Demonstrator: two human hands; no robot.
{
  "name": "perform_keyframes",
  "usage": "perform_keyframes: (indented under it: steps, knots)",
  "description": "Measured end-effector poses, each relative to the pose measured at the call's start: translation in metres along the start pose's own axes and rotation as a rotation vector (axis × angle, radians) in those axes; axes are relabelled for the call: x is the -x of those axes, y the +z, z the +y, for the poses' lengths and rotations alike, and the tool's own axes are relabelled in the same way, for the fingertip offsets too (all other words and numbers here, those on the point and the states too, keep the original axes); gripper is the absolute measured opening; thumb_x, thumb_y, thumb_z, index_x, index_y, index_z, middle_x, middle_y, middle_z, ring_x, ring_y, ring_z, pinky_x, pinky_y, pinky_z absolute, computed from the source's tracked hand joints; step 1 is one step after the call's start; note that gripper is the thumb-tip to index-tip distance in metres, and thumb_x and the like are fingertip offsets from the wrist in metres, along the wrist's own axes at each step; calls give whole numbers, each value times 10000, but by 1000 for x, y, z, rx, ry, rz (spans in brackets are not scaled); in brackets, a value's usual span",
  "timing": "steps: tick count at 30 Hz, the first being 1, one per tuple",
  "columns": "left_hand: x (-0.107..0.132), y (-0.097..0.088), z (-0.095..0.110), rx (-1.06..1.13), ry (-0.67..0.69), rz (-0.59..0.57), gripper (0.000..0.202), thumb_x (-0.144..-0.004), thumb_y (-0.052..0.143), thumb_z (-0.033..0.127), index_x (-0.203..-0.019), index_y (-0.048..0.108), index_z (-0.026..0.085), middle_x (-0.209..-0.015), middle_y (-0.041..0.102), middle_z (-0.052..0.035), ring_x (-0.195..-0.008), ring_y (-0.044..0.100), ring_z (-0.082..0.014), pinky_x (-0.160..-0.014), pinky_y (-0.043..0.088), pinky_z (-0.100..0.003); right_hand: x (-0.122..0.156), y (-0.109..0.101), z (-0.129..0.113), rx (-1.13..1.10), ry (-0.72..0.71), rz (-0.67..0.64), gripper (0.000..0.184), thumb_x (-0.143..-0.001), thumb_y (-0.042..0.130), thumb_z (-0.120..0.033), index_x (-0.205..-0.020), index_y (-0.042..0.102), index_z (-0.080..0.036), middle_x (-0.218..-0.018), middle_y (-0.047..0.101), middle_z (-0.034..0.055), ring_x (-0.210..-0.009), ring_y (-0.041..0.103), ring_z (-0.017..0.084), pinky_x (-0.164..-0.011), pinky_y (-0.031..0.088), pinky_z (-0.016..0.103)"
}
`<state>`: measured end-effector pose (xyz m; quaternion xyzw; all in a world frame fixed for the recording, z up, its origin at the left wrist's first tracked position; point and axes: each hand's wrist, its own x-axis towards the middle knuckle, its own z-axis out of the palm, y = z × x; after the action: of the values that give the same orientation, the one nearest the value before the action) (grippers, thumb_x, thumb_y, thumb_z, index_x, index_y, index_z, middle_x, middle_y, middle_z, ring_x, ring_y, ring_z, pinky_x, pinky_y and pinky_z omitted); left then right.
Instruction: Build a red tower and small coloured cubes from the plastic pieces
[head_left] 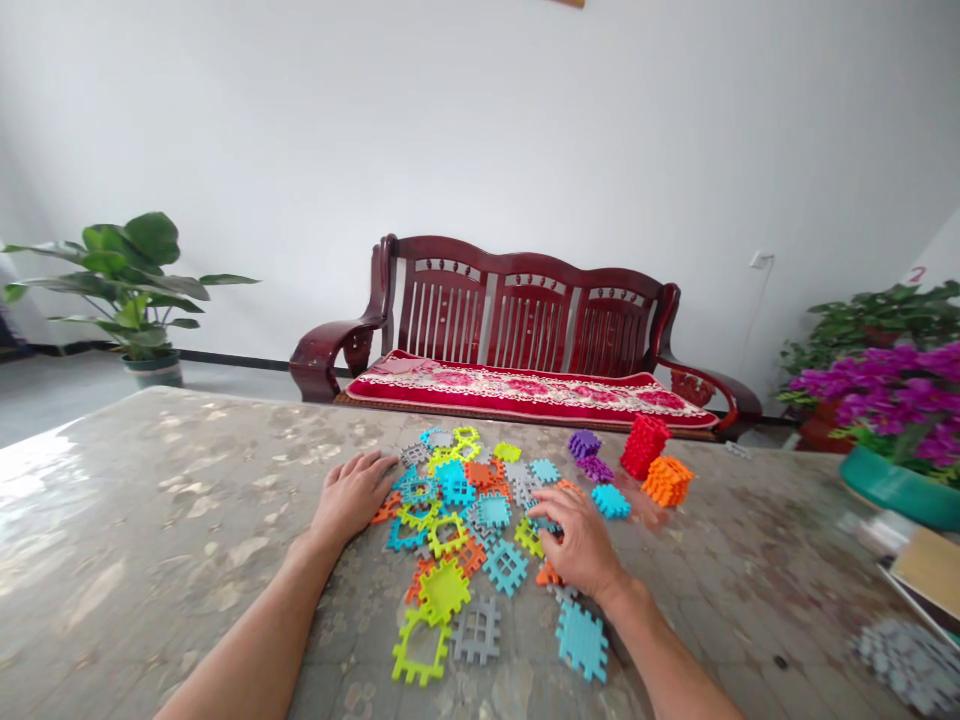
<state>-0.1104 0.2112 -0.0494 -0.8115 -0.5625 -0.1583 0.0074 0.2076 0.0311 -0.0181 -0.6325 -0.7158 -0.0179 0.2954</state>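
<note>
Several flat plastic interlocking tiles (450,510) in blue, lime, orange and grey lie scattered on a marbled table (150,520). My left hand (351,496) rests flat at the left edge of the pile, fingers stretched toward a grey tile. My right hand (576,540) lies palm down over tiles at the right of the pile, fingers curled onto a blue piece; what it grips, if anything, is hidden. Beyond the pile stand a red cube (643,444), an orange cube (667,480) and a purple block (583,444) built from such tiles.
A dark red wooden bench (517,320) with a red cushion stands behind the table. A potted green plant (135,290) is at the far left. Purple flowers in a teal pot (896,490) sit at the table's right, with a book (926,570) and a grey tile (907,665) nearby.
</note>
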Motion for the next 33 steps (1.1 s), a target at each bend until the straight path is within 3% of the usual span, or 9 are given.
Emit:
perform_keyframes:
  steps: [5, 8, 12, 18, 21, 25, 28, 33]
  knots:
    - [0, -1, 1, 3, 4, -3, 432, -940, 383, 397, -1301, 609, 328, -1425, 552, -46, -1320, 468, -256, -1072, 323, -425, -3, 1, -20, 5, -137, -67, 504, -763, 568, -151, -1248, 624, -276, -1350, 594, 39, -1274, 471, 232, -1108, 345, 460]
    - [0, -2, 1, -6, 6, -14, 444, -946, 372, 396, -1320, 597, 317, -1429, 546, -53, -1326, 462, -257, -1075, 323, -431, -4, 4, -30, 41, -227, -148, 485, -840, 583, -234, -1314, 575, -338, -1442, 519, -13, -1370, 369, 232, -1159, 268, 475]
    - [1, -3, 2, -5, 0, -14, 438, -943, 381, 394, -1318, 598, 322, -1432, 546, -46, -1320, 466, -258, -1076, 324, -429, -5, 9, -26, 97, -182, -143, 369, -904, 560, -295, -1265, 616, -350, -1355, 601, -16, -1355, 399, 232, -1167, 248, 499]
    - [1, -3, 3, 6, -10, -18, 425, -934, 401, 392, -1300, 609, 337, -1431, 548, -34, -1322, 461, -250, -1076, 322, -420, -4, 10, -15, 192, 6, 19, 295, -893, 526, -195, -1100, 707, -300, -1272, 651, 14, -1287, 464, 268, -1121, 307, 543]
    - [0, -2, 1, 9, -3, -20, 430, -935, 396, 396, -1306, 603, 332, -1432, 547, -41, -1327, 457, -253, -1078, 319, -429, -5, 8, -24, 164, -51, 20, 343, -888, 523, -174, -1158, 684, -310, -1306, 630, 5, -1300, 447, 262, -1118, 327, 513]
    - [0, -2, 1, 14, 4, -27, 442, -946, 373, 412, -1318, 593, 319, -1434, 543, -50, -1331, 455, -257, -1084, 314, -443, -5, 10, -38, 114, -208, -102, 363, -893, 559, -221, -1216, 643, -364, -1368, 585, -39, -1361, 381, 242, -1156, 276, 500]
    - [1, -4, 3, 15, -8, -26, 452, -946, 372, 449, -1317, 594, 318, -1436, 540, -60, -1339, 446, -270, -1087, 308, -460, -5, 12, -40, 106, -175, -108, 298, -895, 572, -242, -1153, 678, -348, -1314, 625, -35, -1335, 416, 251, -1162, 255, 521]
    - [2, -8, 7, 42, -26, -27, 471, -909, 429, 535, -1289, 618, 330, -1427, 547, -62, -1330, 458, -279, -1094, 302, -459, -5, 16, -34, 73, -114, -4, 241, -887, 559, -198, -1021, 728, -304, -1228, 673, 3, -1268, 483, 249, -1124, 322, 513]
